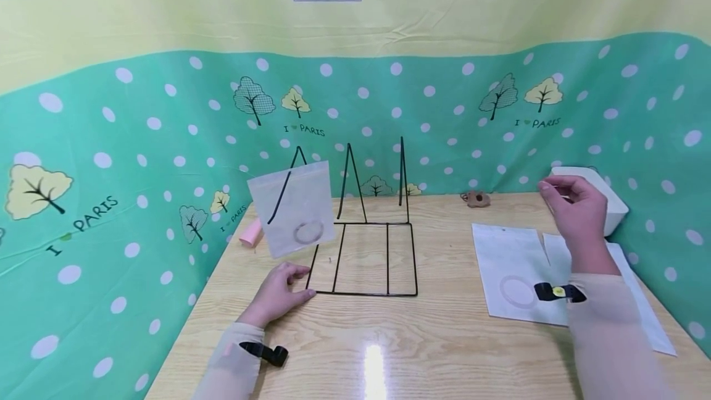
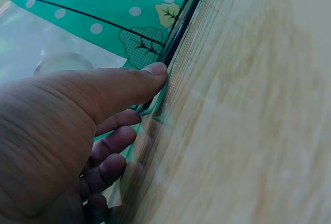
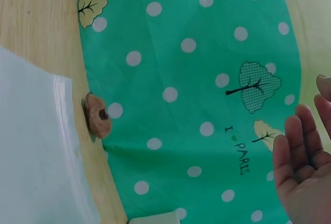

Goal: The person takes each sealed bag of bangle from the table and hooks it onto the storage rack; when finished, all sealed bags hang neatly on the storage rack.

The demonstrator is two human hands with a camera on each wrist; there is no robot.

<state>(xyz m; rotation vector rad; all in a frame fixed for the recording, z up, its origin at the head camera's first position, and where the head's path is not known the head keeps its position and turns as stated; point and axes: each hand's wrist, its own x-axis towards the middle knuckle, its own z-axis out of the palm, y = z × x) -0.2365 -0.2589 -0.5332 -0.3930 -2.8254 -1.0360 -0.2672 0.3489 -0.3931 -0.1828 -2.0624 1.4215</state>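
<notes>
A black wire rack with three upright pointed prongs stands on the table. From its left prong hangs a translucent bag with a round ring mark low on it. My left hand holds the rack's front left corner, thumb at the front bar and fingers by the side bar. In the left wrist view, the thumb lies against the wire. My right hand is raised at the right, fingers loosely bent with nothing between them. Below it lie translucent bags, partly covered by the right forearm.
A white box stands behind the right hand at the back right. A small brown object lies at the table's back edge. Near the left edge is a pink cylinder. A dotted green curtain hangs behind and along both sides.
</notes>
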